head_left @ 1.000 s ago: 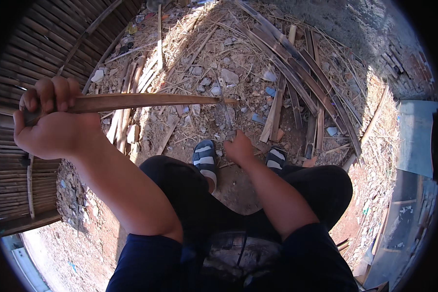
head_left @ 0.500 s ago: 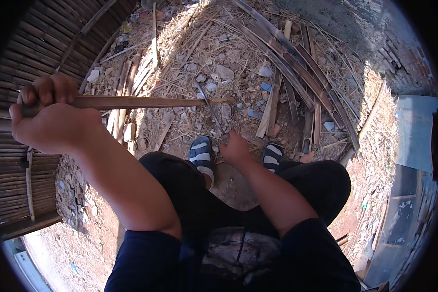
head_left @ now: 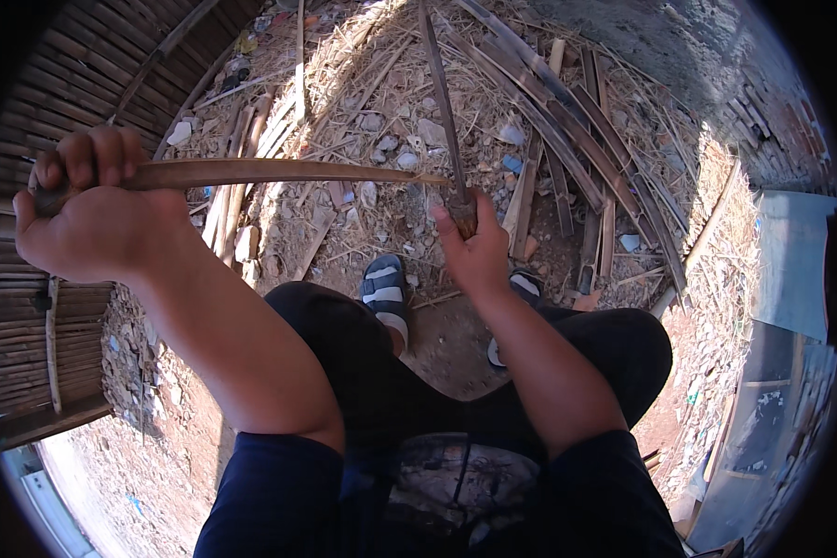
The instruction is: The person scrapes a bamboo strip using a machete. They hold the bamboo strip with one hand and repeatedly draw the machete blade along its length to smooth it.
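My left hand (head_left: 102, 214) is closed round one end of a flat brown bamboo strip (head_left: 279, 172), held out level at the left. The strip's thin, frayed far end reaches across to the middle, beside the blade of a long machete (head_left: 445, 102). Wrapped round the machete's wooden handle is my right hand (head_left: 479, 251), in front of my knees. The dark, narrow blade points up and away from me. Whether blade and strip touch, I cannot tell.
Split bamboo lengths (head_left: 577, 139) lie piled at the far right, and more strips (head_left: 237, 177) at the left. Straw, stones and rubble cover the ground. A bamboo slat wall (head_left: 37, 186) stands left; a blue-grey sheet (head_left: 792, 260) is at the right. My sandalled feet (head_left: 384, 288) are below my hands.
My right hand has risen and turned, swinging the machete blade more upright and away from me. The strip's tip and my left hand have moved only slightly.
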Available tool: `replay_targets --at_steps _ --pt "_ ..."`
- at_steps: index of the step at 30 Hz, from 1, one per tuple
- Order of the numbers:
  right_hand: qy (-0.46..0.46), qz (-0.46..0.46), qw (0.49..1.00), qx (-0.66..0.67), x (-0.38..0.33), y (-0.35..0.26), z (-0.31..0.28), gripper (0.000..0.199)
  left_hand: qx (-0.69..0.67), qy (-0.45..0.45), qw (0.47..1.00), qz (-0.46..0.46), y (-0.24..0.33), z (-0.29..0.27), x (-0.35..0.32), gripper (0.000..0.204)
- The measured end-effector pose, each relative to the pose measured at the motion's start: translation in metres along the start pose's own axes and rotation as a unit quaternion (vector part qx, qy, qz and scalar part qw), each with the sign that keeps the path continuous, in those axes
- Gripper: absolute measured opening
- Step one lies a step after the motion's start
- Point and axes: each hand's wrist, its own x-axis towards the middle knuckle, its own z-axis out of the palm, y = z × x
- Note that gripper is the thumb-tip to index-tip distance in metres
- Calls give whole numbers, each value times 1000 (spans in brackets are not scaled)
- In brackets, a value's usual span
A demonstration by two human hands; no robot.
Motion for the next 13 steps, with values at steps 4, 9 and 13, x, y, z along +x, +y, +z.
replay_targets --at_steps 4,9,13 --pt "-106 59 968 -221 -25 96 16 48 16 7 1000 -3 5 10 -4 26" --pt "-97 96 957 -255 -16 82 25 45 -29 -21 999 -10 7 10 -10 22" --pt "-68 73 979 -176 8 53 -8 56 -38 -35 999 -7 6 9 -9 23"
